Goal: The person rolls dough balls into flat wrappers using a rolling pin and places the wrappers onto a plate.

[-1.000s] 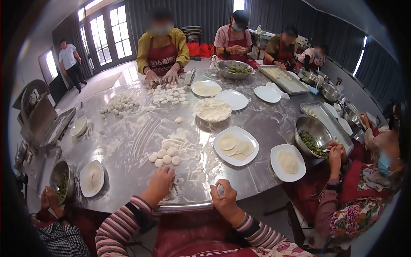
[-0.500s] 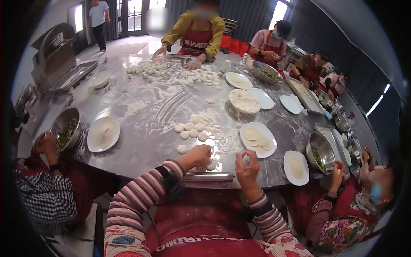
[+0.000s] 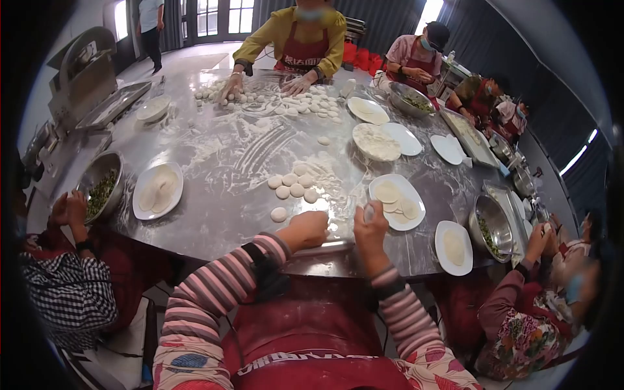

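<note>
My left hand (image 3: 308,230) is closed low over the floury steel table (image 3: 214,195), close to its front edge. Whatever its curled fingers hold is hidden. The fingers of my right hand (image 3: 371,240) wrap around what looks like a rolling pin (image 3: 369,212); only its rounded pale end shows above the grip. Just beyond my left hand lies a group of flattened dough pieces (image 3: 296,190), with a single dough round (image 3: 278,214) nearer to me. Right of my right hand, a white plate (image 3: 416,220) bears several thin dough wrappers (image 3: 392,198).
Co-workers sit at left and right beside steel bowls of green filling (image 3: 97,195) (image 3: 492,229). Opposite, a person in a yellow top (image 3: 305,45) handles many dough pieces (image 3: 312,104). A bowl of flour (image 3: 376,142) and several plates stand to the right.
My view has shifted slightly. Both my hands have moved a little forward over the table, still closed. The person opposite has moved one hand onto the dough pieces.
</note>
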### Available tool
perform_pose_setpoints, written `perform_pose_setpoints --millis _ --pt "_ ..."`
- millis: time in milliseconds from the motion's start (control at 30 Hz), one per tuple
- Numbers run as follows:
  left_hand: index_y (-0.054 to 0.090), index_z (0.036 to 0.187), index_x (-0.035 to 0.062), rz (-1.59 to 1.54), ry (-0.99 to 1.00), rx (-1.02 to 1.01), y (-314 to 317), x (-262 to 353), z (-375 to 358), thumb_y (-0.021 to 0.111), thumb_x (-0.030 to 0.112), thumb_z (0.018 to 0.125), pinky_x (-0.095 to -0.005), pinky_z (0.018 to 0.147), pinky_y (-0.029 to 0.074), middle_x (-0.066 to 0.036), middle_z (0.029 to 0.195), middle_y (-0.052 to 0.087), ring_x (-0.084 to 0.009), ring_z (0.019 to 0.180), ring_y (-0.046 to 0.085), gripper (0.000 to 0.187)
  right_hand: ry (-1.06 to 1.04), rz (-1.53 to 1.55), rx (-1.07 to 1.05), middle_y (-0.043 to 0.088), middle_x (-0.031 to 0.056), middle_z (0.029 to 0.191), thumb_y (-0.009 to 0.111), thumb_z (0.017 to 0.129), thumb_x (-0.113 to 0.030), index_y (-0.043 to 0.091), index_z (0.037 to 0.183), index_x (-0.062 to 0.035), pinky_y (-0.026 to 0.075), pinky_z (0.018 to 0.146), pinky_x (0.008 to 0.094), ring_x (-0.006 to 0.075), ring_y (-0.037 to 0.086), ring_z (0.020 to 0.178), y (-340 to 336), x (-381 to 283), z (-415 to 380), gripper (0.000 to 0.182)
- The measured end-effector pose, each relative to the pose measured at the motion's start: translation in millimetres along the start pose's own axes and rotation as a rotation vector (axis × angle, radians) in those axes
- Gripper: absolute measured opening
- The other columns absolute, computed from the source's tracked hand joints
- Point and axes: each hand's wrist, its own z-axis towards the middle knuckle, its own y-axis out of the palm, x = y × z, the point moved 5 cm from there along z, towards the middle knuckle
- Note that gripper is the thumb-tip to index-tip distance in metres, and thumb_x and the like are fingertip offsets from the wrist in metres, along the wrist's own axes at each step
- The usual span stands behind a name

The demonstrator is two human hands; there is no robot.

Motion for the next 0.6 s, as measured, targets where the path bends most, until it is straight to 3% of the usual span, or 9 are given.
perform_pose_setpoints --millis 67,100,167,300,367,467,567,600 --pt "0.065 0.074 0.0021 -0.01 0.07 -0.064 7.2 -2.4 9.1 0.058 0.014 0.071 -0.0412 0.068 0.048 -0.019 0.076 0.064 -0.0346 0.076 0.062 0.014 0.09 0.023 -0.094 0.051 0.0083 0.063 0.06 0.078 -0.003 0.049 0.084 -0.0042 0.04 0.043 0.0306 0.0143 0.05 0.044 14.9 9.3 6.3 0.013" --pt "0.064 0.073 0.0032 -0.027 0.14 -0.116 9.2 -1.7 13.5 0.06 0.016 0.07 -0.0403 0.066 0.047 -0.017 0.074 0.064 -0.0326 0.073 0.062 0.014 0.082 0.023 -0.094 0.051 0.0083 0.063 0.06 0.078 -0.003 0.049 0.084 -0.0042 0.04 0.043 0.0306 0.0143 0.05 0.044 9.7 9.6 1.6 0.013" --pt "0.064 0.073 0.0032 -0.007 0.137 -0.159 7.0 -5.9 9.9 0.061 0.014 0.069 -0.0392 0.065 0.047 -0.017 0.074 0.064 -0.0313 0.073 0.062 0.013 0.131 0.039 -0.098 0.055 0.0176 0.071 0.064 0.074 -0.002 0.049 0.084 -0.0028 0.045 0.055 0.0376 0.035 0.056 0.058 -13.8 14.6 -26.2 0.018" --pt "0.064 0.075 0.0025 -0.124 0.032 -0.161 9.5 -21.1 -0.6 0.059 0.013 0.069 -0.0387 0.066 0.047 -0.017 0.074 0.064 -0.0305 0.074 0.063 0.013 0.267 0.115 -0.046 0.056 0.0183 0.072 0.063 0.075 -0.002 0.049 0.087 -0.0021 0.045 0.057 0.0385 0.0379 0.057 0.062 -23.5 9.6 -43.0 0.018" --pt "0.066 0.074 0.0038 -0.061 -0.006 -0.127 8.9 -14.4 6.5 0.057 0.015 0.071 -0.0404 0.07 0.048 -0.018 0.079 0.065 -0.0338 0.078 0.062 0.014 -0.013 0.004 -0.014 0.055 0.0189 0.071 0.062 0.076 -0.002 0.049 0.089 -0.002 0.045 0.058 0.0396 0.0386 0.057 0.063 -4.9 -8.0 -2.9 0.018" --pt "0.067 0.078 0.005 -0.049 0.033 -0.132 1.9 -0.8 5.5 0.057 0.014 0.073 -0.0407 0.07 0.048 -0.018 0.082 0.065 -0.0333 0.08 0.062 0.014 0.035 0.053 -0.059 0.054 0.019 0.069 0.062 0.076 -0.002 0.049 0.09 -0.0032 0.044 0.057 0.04 0.0399 0.056 0.065 14.4 0.9 11.0 0.019" --pt "0.066 0.08 0.0053 -0.121 0.099 -0.205 2.4 -6.3 -1.4 0.062 0.013 0.07 -0.0392 0.07 0.047 -0.016 0.082 0.065 -0.031 0.079 0.062 0.013 0.001 -0.017 0.001 0.054 0.0183 0.068 0.063 0.076 -0.002 0.049 0.089 -0.0034 0.044 0.056 0.0391 0.0397 0.056 0.065 -20.7 -10.5 -17.9 0.019" --pt "0.065 0.079 0.0051 -0.133 0.053 -0.175 1.3 -10.6 -5.9 0.063 0.012 0.069 -0.0386 0.07 0.047 -0.016 0.08 0.065 -0.0305 0.079 0.062 0.013 0.089 0.005 -0.024 0.054 0.018 0.068 0.063 0.076 -0.003 0.049 0.089 -0.0033 0.044 0.057 0.0394 0.0398 0.057 0.066 -32.8 -12.7 -34.3 0.019"
